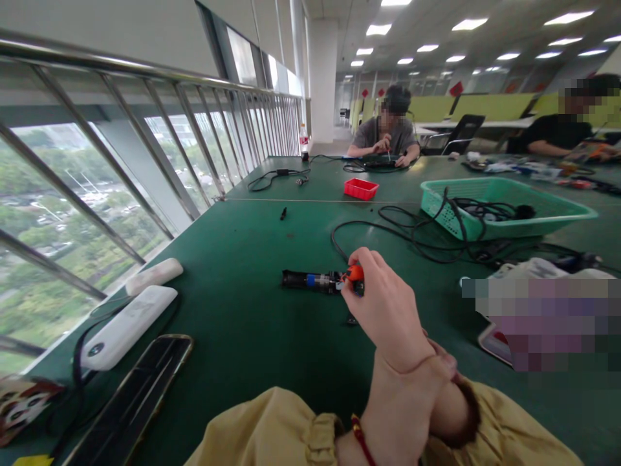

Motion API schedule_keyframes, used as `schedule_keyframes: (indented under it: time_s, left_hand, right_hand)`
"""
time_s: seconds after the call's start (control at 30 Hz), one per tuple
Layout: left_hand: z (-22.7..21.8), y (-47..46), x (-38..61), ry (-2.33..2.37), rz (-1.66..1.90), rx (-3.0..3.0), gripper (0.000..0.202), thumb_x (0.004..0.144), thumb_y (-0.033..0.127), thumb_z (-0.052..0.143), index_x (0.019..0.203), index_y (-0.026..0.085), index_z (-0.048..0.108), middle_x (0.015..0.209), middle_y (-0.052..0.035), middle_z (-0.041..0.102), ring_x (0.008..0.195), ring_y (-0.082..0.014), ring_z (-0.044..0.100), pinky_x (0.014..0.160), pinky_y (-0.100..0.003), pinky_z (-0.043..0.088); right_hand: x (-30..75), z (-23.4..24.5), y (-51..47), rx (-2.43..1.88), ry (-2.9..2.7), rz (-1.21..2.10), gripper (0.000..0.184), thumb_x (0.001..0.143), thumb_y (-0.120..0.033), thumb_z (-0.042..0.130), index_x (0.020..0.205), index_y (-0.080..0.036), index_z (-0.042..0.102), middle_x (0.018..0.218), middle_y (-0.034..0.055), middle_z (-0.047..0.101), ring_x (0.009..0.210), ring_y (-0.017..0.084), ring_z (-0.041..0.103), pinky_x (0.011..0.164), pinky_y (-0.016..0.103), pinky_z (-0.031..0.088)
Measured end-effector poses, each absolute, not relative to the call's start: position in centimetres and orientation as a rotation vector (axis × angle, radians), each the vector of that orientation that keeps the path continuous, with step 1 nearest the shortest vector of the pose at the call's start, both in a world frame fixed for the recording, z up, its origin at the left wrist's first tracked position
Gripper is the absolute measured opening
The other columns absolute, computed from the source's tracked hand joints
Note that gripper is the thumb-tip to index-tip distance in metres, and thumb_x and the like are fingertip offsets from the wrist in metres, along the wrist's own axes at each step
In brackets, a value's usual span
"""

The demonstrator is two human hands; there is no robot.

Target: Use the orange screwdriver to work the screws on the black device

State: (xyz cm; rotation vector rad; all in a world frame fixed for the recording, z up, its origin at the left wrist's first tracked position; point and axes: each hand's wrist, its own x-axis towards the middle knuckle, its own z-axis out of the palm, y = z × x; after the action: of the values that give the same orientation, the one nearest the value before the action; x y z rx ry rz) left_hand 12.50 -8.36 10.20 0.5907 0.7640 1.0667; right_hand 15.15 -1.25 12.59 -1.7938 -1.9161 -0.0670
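Note:
A black flashlight-like cylinder with a blue band lies on the green table. At its right end, my right hand pinches a small orange piece between thumb and fingers. What shape the orange piece has inside the fingers is hidden. My left hand, with a red cord on its wrist, appears closed around my right wrist; its fingers are partly hidden. A small dark part lies just below my right hand.
A black cable runs to the green basket holding more cables. A red tray and small black piece lie ahead. White devices and a dark flat panel sit left, near the railing. Two people sit beyond.

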Motion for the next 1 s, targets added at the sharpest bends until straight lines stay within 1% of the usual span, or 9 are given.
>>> schedule_keyframes:
  time_s: [0.17, 0.33, 0.4, 0.53, 0.63, 0.7, 0.77, 0.9, 1.0]
  left_hand:
    - [9.7, -7.6, 12.7, 0.741, 0.985, 0.564, 0.044, 0.058, 0.025, 0.07, 0.097, 0.013, 0.052, 0.074, -0.0032, 0.062, 0.072, -0.0161, 0.058, 0.074, -0.03, 0.044]
    - [10.0, -5.7, 10.3, 0.746, 0.764, 1.274, 0.038, 0.062, 0.042, 0.069, 0.089, 0.016, 0.06, 0.093, -0.0098, 0.065, 0.088, -0.0232, 0.058, 0.077, -0.033, 0.045]
    - [10.7, -4.9, 8.8, 0.853, 0.633, 1.656, 0.033, 0.067, 0.048, 0.064, 0.071, 0.016, 0.062, 0.075, -0.0073, 0.065, 0.078, -0.0227, 0.059, 0.071, -0.032, 0.045]
    - [12.4, -3.7, 6.8, 0.781, 0.212, 1.999, 0.048, 0.079, 0.049, 0.048, 0.043, 0.017, 0.049, 0.043, -0.001, 0.048, 0.047, -0.0134, 0.05, 0.055, -0.026, 0.039]
    - [12.9, -3.1, 6.5, 0.427, -0.032, 1.631, 0.048, 0.079, 0.051, 0.049, 0.044, 0.017, 0.052, 0.042, 0.0012, 0.046, 0.04, -0.0097, 0.044, 0.049, -0.023, 0.037]
    - [12.6, -3.0, 6.8, 0.254, -0.088, 1.272, 0.048, 0.068, 0.061, 0.056, 0.052, 0.016, 0.057, 0.048, -0.0001, 0.052, 0.043, -0.0115, 0.047, 0.049, -0.025, 0.039]
    - [11.9, -3.3, 7.4, 0.162, -0.049, 0.987, 0.056, 0.059, 0.069, 0.057, 0.062, 0.013, 0.063, 0.057, -0.0031, 0.058, 0.051, -0.0157, 0.054, 0.053, -0.028, 0.042]
    - [10.8, -4.7, 9.2, 0.095, 0.159, 0.662, 0.072, 0.066, 0.076, 0.039, 0.081, 0.011, 0.067, 0.07, -0.0074, 0.061, 0.071, -0.0201, 0.062, 0.071, -0.031, 0.044]
    - [10.7, -5.4, 9.9, 0.036, 0.306, 0.566, 0.078, 0.06, 0.08, 0.039, 0.086, 0.012, 0.066, 0.075, -0.0111, 0.062, 0.077, -0.0249, 0.062, 0.075, -0.038, 0.045]
  right_hand:
    - [15.7, 12.5, -0.8, -1.941, -1.932, -0.031, 0.02, 0.085, -0.04, 0.044, 0.079, -0.024, 0.054, 0.058, -0.0009, 0.058, 0.053, 0.017, 0.054, 0.048, 0.025, 0.022]
    - [16.8, 12.3, -0.1, -1.846, -1.899, -0.067, 0.018, 0.082, -0.024, 0.046, 0.099, -0.021, 0.052, 0.082, 0.0032, 0.063, 0.068, 0.017, 0.058, 0.054, 0.025, 0.029]
    - [17.0, 12.2, 0.1, -1.808, -1.886, -0.088, 0.019, 0.08, -0.019, 0.046, 0.098, -0.019, 0.051, 0.088, 0.0042, 0.062, 0.07, 0.016, 0.058, 0.056, 0.025, 0.031]
    - [16.7, 12.1, 0.4, -1.8, -1.898, -0.075, 0.009, 0.083, -0.028, 0.046, 0.087, -0.021, 0.051, 0.069, -0.0004, 0.062, 0.059, 0.015, 0.056, 0.051, 0.024, 0.026]
    - [16.4, 12.2, 0.2, -1.793, -1.926, -0.055, 0.009, 0.084, -0.029, 0.046, 0.087, -0.022, 0.05, 0.067, -0.0012, 0.063, 0.058, 0.016, 0.057, 0.049, 0.023, 0.024]
    - [16.2, 12.2, 0.0, -1.807, -1.921, -0.051, 0.01, 0.083, -0.029, 0.047, 0.089, -0.022, 0.05, 0.068, -0.001, 0.064, 0.058, 0.016, 0.058, 0.049, 0.023, 0.023]
    - [16.0, 12.0, -0.1, -1.82, -1.894, -0.066, 0.012, 0.083, -0.031, 0.047, 0.09, -0.022, 0.05, 0.069, -0.0007, 0.064, 0.058, 0.016, 0.058, 0.049, 0.023, 0.022]
    - [15.3, 11.5, -0.2, -1.758, -1.913, -0.109, 0.01, 0.084, -0.03, 0.045, 0.089, -0.022, 0.05, 0.07, -0.0011, 0.064, 0.059, 0.015, 0.058, 0.05, 0.024, 0.022]
    - [14.8, 11.5, -0.4, -1.764, -1.927, -0.074, 0.011, 0.085, -0.031, 0.044, 0.089, -0.023, 0.05, 0.073, -0.0013, 0.064, 0.059, 0.014, 0.057, 0.051, 0.024, 0.024]
